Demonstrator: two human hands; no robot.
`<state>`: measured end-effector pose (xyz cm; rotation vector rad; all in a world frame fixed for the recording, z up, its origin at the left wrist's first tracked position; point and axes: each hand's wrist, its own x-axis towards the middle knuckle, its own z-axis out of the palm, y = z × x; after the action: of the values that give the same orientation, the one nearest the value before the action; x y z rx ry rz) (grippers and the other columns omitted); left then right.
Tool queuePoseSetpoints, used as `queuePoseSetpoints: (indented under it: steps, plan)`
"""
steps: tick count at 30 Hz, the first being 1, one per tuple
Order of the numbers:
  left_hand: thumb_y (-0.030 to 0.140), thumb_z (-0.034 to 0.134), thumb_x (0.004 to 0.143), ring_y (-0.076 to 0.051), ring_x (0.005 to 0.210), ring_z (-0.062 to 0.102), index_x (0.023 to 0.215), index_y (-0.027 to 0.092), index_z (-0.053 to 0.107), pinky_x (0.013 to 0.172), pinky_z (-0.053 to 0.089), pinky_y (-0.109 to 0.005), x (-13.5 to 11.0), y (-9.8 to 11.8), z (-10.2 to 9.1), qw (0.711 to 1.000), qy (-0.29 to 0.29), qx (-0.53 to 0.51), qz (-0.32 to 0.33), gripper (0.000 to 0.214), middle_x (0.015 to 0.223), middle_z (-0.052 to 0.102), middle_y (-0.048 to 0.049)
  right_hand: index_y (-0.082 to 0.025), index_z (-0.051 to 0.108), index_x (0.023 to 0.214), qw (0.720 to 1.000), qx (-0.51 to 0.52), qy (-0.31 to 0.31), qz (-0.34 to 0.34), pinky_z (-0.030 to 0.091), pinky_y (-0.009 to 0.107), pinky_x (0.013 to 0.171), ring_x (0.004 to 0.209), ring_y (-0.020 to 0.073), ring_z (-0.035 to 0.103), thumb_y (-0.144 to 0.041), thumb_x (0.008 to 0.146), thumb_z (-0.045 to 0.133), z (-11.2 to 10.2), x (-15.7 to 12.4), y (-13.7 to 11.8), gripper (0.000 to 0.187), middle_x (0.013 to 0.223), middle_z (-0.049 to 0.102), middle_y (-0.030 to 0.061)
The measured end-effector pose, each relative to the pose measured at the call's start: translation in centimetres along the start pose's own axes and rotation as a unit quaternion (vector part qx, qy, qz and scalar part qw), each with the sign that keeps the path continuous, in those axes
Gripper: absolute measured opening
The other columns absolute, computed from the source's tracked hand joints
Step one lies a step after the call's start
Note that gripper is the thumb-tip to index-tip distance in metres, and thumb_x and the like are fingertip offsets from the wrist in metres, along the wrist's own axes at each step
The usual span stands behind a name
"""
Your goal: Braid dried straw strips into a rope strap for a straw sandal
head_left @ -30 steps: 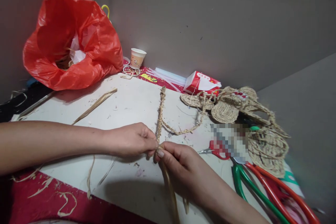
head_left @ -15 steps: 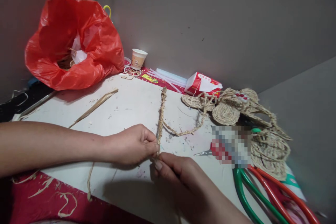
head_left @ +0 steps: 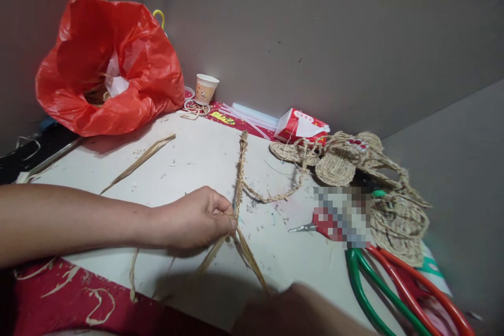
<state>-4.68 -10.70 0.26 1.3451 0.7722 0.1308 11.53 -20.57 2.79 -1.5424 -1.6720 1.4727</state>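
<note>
My left hand (head_left: 207, 218) is closed in a pinch on the lower end of a straw braid (head_left: 240, 178). The braid points away from me across the white tabletop, and a thinner braided loop curves off its right side. Below the pinch, loose flat straw strands (head_left: 252, 260) fan out. One strand runs straight down to my right hand (head_left: 291, 307), which is dark and blurred at the bottom edge. That hand looks curled at the strand's end, its fingertips mostly hidden.
A red plastic bag (head_left: 157, 79) with straw inside stands at the back left. Along the back are a paper cup (head_left: 205, 89) and a tissue pack (head_left: 301, 126). Coiled straw pieces (head_left: 334, 169) and scissors with green and red handles (head_left: 356, 278) lie right. A loose straw strip (head_left: 137, 163) lies left.
My right hand has moved away from the left fingertips, down toward the bottom edge, uncovering the loose strands. The left hand keeps its pinch on the braid.
</note>
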Motion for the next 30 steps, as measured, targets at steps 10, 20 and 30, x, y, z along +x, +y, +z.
queuePoseSetpoints:
  steps: [10,20,30]
  plan:
    - [0.027,0.051,0.080,-0.006,0.051,0.038,0.068,0.012,0.057,0.049,0.029,-0.019,0.1,-0.1,0.2,0.996,-0.035,-0.050,0.062,0.020,0.058,0.053,0.0019,-0.019,0.047,0.067,0.982,0.174,-0.037,0.059,0.023,0.022,0.042,0.042,0.0080,0.030,-0.054,0.089,0.037,-0.9,4.3,1.8,0.043,0.050,0.041,-0.0048]
    - [0.031,0.048,0.082,-0.007,0.049,0.026,0.067,0.015,0.050,0.046,0.023,-0.020,0.4,-0.1,-0.7,0.993,-0.042,0.089,0.067,0.022,0.053,0.033,0.0069,-0.019,0.039,0.054,0.938,0.324,-0.076,0.093,0.008,0.023,0.038,0.037,0.0047,0.015,-0.047,0.078,0.059,-1.4,4.5,2.3,0.043,0.043,0.029,-0.0092]
    - [0.018,0.038,0.084,-0.008,0.044,0.039,0.074,0.017,0.058,0.046,0.028,-0.020,-2.0,2.1,-0.2,0.874,0.040,0.460,0.150,0.022,0.053,0.049,0.0027,-0.017,0.049,0.058,0.923,0.362,0.057,0.117,0.005,0.023,0.037,0.036,0.0044,0.012,-0.044,0.079,0.059,0.9,4.3,2.3,0.035,0.038,0.024,-0.0112]
